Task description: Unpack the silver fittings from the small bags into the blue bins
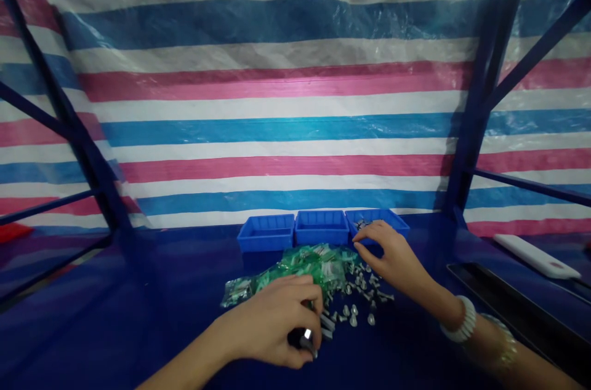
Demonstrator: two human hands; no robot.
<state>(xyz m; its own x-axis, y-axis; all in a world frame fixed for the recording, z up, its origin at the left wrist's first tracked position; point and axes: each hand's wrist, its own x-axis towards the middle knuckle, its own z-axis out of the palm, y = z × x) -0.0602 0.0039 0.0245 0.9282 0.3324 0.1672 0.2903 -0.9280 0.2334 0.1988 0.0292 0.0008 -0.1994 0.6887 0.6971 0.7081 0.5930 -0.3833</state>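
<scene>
Fingers point(302, 291) of the left hand point(272, 322) are curling tightly around a small metal piece point(308, 336), low in the centre of the frame, just over the blue table point(138, 316). The right hand point(392, 258) is reaching up right of centre. Its fingers are lying loosely spread and holding nothing, with the fingertips touching the near rim of the rightmost blue tray point(401, 225). Loose screws point(360, 301) are lying scattered between the two hands, beside a heap of green bags point(314, 261). Two more blue trays point(322, 236) are sitting left of the rightmost one, against the striped tarp point(277, 101).
</scene>
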